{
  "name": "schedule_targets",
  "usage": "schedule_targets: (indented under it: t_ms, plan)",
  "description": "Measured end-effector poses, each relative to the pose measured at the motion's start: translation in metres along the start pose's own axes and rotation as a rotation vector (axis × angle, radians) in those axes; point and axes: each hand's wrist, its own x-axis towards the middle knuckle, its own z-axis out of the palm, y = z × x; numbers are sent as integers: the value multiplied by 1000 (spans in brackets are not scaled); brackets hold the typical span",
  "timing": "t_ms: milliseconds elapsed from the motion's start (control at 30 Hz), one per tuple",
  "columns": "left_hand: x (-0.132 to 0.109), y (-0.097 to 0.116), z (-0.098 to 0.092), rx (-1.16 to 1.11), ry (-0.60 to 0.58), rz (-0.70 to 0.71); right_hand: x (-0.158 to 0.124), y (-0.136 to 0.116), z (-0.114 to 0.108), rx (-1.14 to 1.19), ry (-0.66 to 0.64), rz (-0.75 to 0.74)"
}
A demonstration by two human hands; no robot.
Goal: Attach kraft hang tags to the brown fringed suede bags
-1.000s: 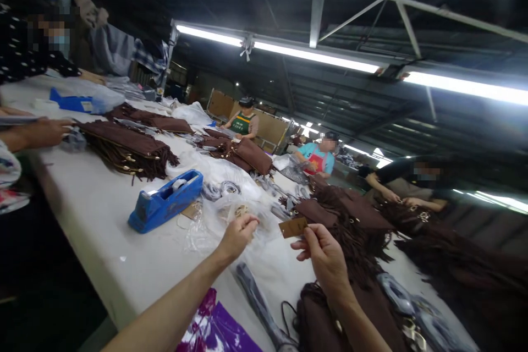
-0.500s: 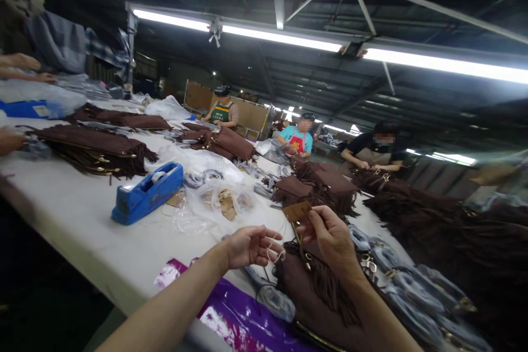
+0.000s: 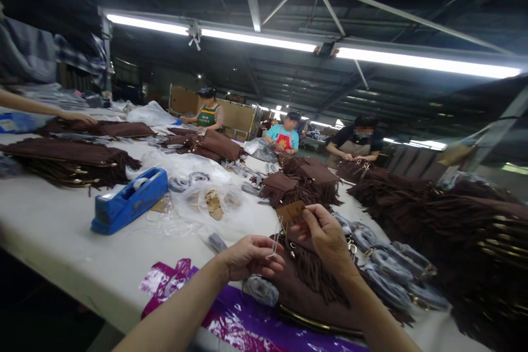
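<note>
My right hand (image 3: 325,236) pinches a brown cardboard hang tag (image 3: 290,211) between thumb and fingers. A thin white string (image 3: 277,235) runs down from the tag to my left hand (image 3: 252,258), whose curled fingers hold its lower end. Below both hands lies a dark brown fringed handbag (image 3: 305,294) with a gold zipper along its near edge. Beside its left edge sits a coiled strap (image 3: 262,290) in clear wrapping. Purple plastic sheeting (image 3: 235,311) lies partly beneath the bag.
A blue tape dispenser (image 3: 130,201) stands at left, near clear plastic bags (image 3: 198,168). Stacked brown bags (image 3: 70,159) lie at far left, with a larger pile (image 3: 433,214) at right. Wrapped straps (image 3: 383,269) lie right of my hand. Several co-workers are around the table.
The view has swung to the right. My left hand has closed its fingers more around the string, which now hangs straighter. A co-worker's arm at left reaches onto a brown bag.
</note>
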Motion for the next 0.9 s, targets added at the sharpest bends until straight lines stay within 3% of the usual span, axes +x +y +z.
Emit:
schedule_targets:
  t_ms: [200,367,467,533,600,700,800,900]
  plan:
    - [3,-7,-2,42,25,5,-4,3,-20,4,61,15]
    - [-1,-7,-2,242,49,86,-10,17,-59,-91,205,57]
    - [-4,7,6,524,124,125,-18,39,-84,-367,123,128]
    - [-5,22,17,906,180,215,-25,51,-88,-552,29,109]
    - [-6,35,31,1333,184,336,-34,52,-77,-555,7,86]
    - [-6,45,53,1731,143,400,-48,35,-37,-100,-83,249]
    - [-6,46,64,1832,116,376,-58,16,5,395,-327,400]
    - [-6,46,59,1784,115,382,-60,17,24,483,-418,437]
